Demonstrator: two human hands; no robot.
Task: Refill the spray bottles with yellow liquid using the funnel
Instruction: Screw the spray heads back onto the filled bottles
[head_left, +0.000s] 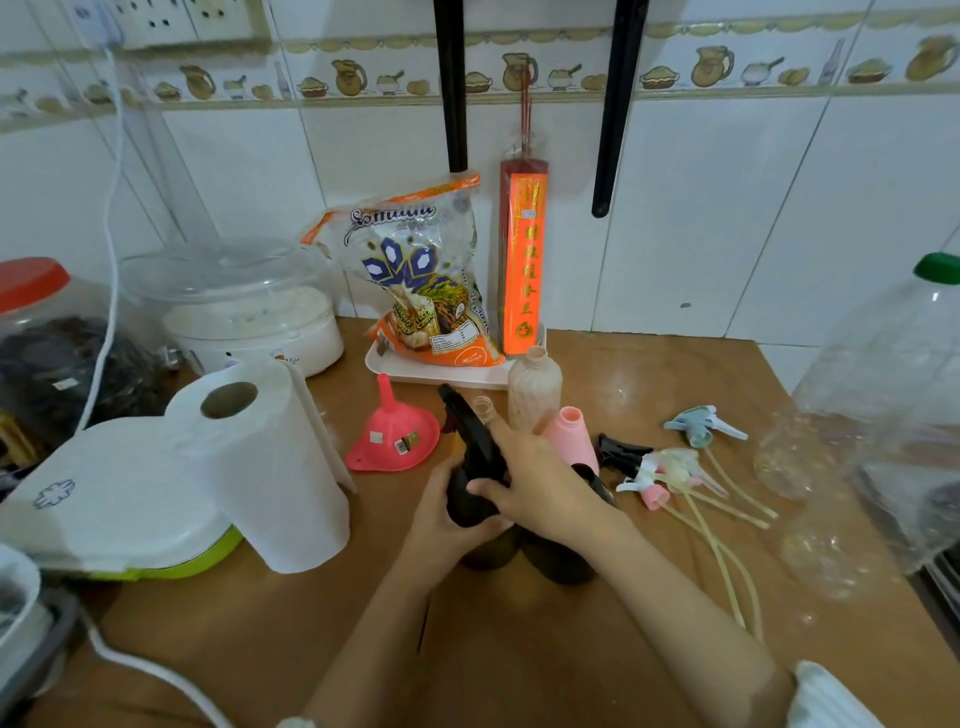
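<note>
Both hands were on the dark spray bottle (475, 512) mid-desk (519, 649): left hand (441, 512) curled round its body, right hand (530, 480) gripping the black trigger head (470, 434). Pink funnel (392, 434) sat upside down just left, near the paper towel roll (270, 467)

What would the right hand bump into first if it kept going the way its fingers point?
The right hand points left across the black spray bottle it grips; beyond that, probably the paper towel roll, though depth is unclear.
</note>
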